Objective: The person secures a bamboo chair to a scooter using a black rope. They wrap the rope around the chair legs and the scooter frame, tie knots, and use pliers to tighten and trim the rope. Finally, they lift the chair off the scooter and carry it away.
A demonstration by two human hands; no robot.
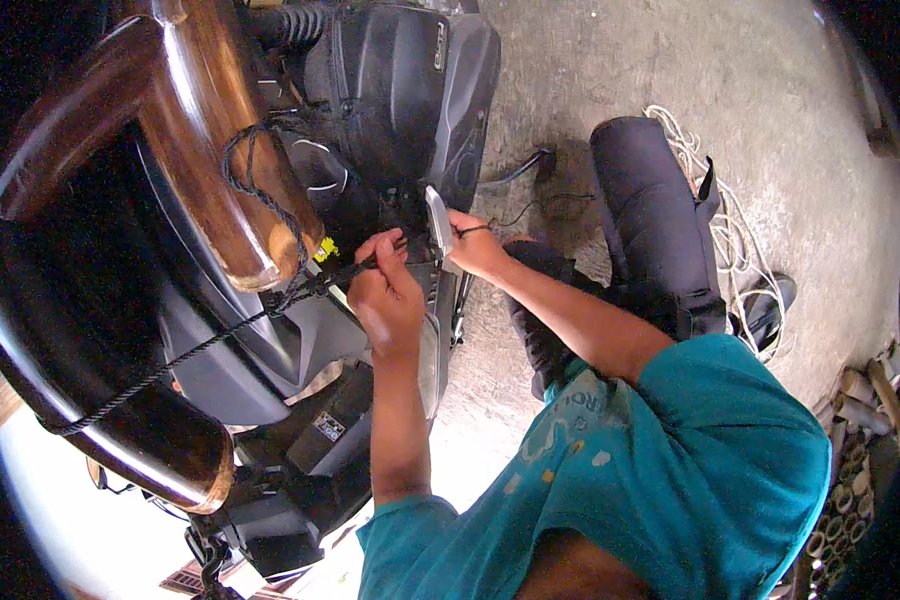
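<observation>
A twisted black rope stretches across polished, dark brown curved pieces and runs to my left hand. That hand is closed round it, thumb and fingers bent. Close by on the right, my right hand is closed behind a light grey curved piece. A black strand crosses its fingers; the grey piece partly hides them. Beneath lies a black and grey motorbike, its seat and side panels partly covered by the brown pieces. A rope loop hangs over the upper brown piece.
My legs in dark trousers are bent at the right, a dark sandal beside them. A pale coiled cord lies on the concrete floor. Cut tubes or poles are stacked at the lower right.
</observation>
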